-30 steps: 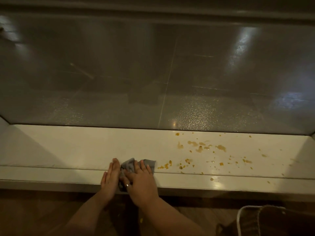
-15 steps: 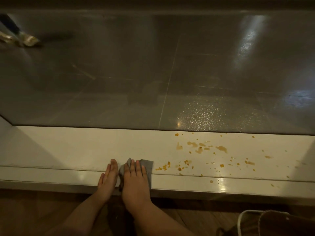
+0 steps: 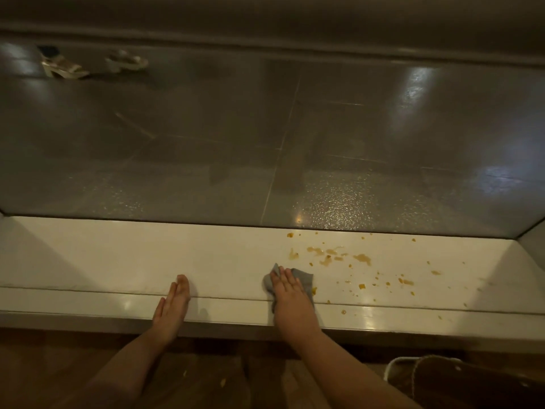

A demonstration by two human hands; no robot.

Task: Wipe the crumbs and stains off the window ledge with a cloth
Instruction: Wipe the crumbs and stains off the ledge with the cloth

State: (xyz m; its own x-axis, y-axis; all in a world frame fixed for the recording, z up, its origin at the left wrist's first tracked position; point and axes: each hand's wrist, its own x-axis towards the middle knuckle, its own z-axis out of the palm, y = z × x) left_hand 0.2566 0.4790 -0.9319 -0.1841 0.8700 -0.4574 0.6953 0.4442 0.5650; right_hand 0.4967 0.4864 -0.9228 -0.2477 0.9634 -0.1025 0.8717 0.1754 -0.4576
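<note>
Right hand (image 3: 290, 293) pressed flat, fingers straight and close together, palm down on a small grey cloth (image 3: 303, 278), near the front edge of the white window ledge (image 3: 118, 261), a little right of its middle. Cloth crumpled, bunched beneath the palm, one corner poking out past the fingertips toward the glass, a fold showing on the right side of the hand and a strip hanging beside the wrist over the ledge's front lip. Not gripped, only pinned down by the flat hand. Left hand (image 3: 174, 302) laid open and empty on the ledge, well apart from the cloth, fingers extended and together, resting across the seam near the front edge. Orange-brown crumbs (image 3: 361, 286) scattered over the right half of the ledge, from the back edge by the window pane (image 3: 265, 143) to the front lip, a few just beside the cloth's right side. Smeared amber stains (image 3: 327, 255) closer to the back edge, beyond the cloth and slightly right. Left half of the ledge plain white. A few yellow specks (image 3: 222, 382) on the dark wooden floor (image 3: 59, 373) below.
</note>
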